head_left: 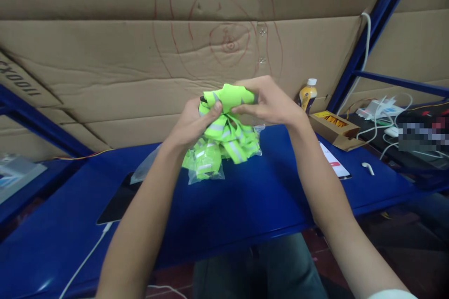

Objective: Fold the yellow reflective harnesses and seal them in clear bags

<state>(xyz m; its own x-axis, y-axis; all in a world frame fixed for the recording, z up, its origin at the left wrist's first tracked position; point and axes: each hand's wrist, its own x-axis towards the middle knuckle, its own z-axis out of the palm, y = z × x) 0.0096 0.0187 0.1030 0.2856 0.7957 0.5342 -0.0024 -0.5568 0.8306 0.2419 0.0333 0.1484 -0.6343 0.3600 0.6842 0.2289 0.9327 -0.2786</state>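
Above the blue table (242,210), a bundle of neon yellow-green reflective strap (229,98) with grey-silver stripes is held between both hands. My left hand (194,121) grips its left side, thumb pressed on the front. My right hand (268,103) is closed on the right side, with thumb and fingers around the folded strap. Loops of the strap hang below the hands. Beneath them, similar neon pieces in clear plastic bags (206,161) lie on the table, partly covered by the hanging loops. A small black part shows at the bundle's upper left.
A black tablet (117,203) with a white cable lies left, partly behind my forearm. To the right are a phone (335,161), a white earbud (367,168), an open cardboard box (335,128) and a bottle (308,96). Cardboard sheets (105,56) stand behind the table.
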